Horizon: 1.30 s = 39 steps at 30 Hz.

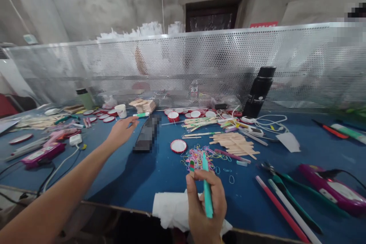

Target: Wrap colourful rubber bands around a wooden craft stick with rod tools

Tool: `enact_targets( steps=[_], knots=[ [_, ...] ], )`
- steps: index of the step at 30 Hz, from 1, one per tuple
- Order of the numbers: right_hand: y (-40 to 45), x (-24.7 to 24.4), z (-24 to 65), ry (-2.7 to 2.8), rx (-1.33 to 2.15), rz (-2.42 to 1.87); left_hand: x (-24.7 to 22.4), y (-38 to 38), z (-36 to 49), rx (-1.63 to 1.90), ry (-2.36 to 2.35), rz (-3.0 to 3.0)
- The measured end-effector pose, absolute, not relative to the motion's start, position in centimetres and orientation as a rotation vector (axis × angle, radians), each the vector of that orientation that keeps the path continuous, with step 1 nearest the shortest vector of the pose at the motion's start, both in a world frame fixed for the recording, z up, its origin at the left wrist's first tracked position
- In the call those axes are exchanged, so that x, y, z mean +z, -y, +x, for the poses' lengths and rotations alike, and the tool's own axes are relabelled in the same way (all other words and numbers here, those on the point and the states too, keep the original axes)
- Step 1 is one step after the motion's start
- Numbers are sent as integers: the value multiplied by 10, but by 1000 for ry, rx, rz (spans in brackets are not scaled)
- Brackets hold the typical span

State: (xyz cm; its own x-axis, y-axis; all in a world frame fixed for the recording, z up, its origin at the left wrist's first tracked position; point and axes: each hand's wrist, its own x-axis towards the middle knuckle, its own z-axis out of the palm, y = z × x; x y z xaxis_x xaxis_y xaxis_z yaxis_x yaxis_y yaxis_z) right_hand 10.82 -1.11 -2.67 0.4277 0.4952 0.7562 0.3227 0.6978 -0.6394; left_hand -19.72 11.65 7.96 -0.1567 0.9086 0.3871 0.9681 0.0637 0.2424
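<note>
My right hand (207,202) is closed on two things. Between thumb and index finger it pinches a wooden craft stick (191,167) with green and red bands at its top end. A teal marker (207,194) stands upright in the same grip. Further left, my left hand (121,131) is stretched out over the table, its fingertips at a green and white marker (141,115). A black phone-like slab (145,133), partly blurred, lies just right of that hand. White tissue (170,206) lies under my right hand at the table edge.
Colourful loops (197,156) lie in a heap beyond my right hand, near plain craft sticks (236,145) and a red-rimmed disc (178,146). To the right are pliers (288,194), a purple device (334,188) and a black bottle (259,93). A perforated metal screen (171,65) borders the back.
</note>
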Motion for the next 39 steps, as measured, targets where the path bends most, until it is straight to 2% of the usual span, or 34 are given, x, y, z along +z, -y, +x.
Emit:
enact_targets(
  steps=[2, 5, 10, 17, 29, 36, 39],
  knots=[
    [10, -29, 108, 1159, 124, -857, 81, -92, -188, -744, 2146, -2000],
    [9, -32, 108, 1152, 114, -872, 73, -43, -151, -1060, 1979, -2094],
    [6, -33, 107, 1141, 89, -854, 28, 30, -69, -1271, 1640, -2566],
    [3, -30, 107, 1154, 91, -805, -25, 31, -28, -1611, 1630, -2792],
    [2, -26, 105, 1165, 247, -664, -2, 24, -1, -1956, 1832, -2622],
    [7, -26, 112, 1158, 331, -740, 5, 27, 21, -2077, 2178, -2338],
    [8, -29, 112, 1155, 368, -758, 4, 24, 19, -2144, 2152, -2300]
  ],
)
